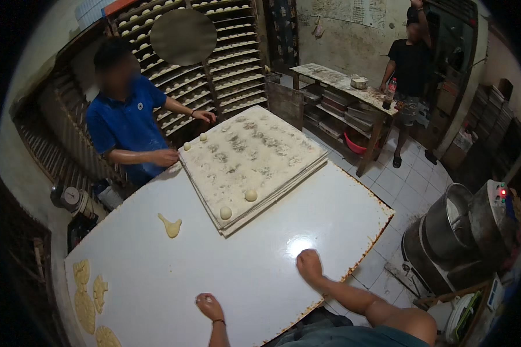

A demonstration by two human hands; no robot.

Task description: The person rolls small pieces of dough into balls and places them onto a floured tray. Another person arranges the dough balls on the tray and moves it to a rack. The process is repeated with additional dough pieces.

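My left hand [209,306], with a band at the wrist, is closed low over the white tabletop [243,266]. My right hand [309,266] is curled into a fist on the table to the right, beside a bright reflection. What either hand holds, if anything, is hidden under the fingers. Beyond them lies a stack of floured boards [260,150]. Two dough balls, one dough ball [226,213] at the near corner and another dough ball [250,195], sit on it. A small dough scrap [171,225] lies left of the boards.
Flattened dough pieces [85,309] lie at the table's left end. A co-worker in a blue shirt [127,110] stands at the boards' far left, near two more balls. Behind are racks of dough balls [234,69]. A mixer [451,225] stands right; another person [408,63] stands beyond.
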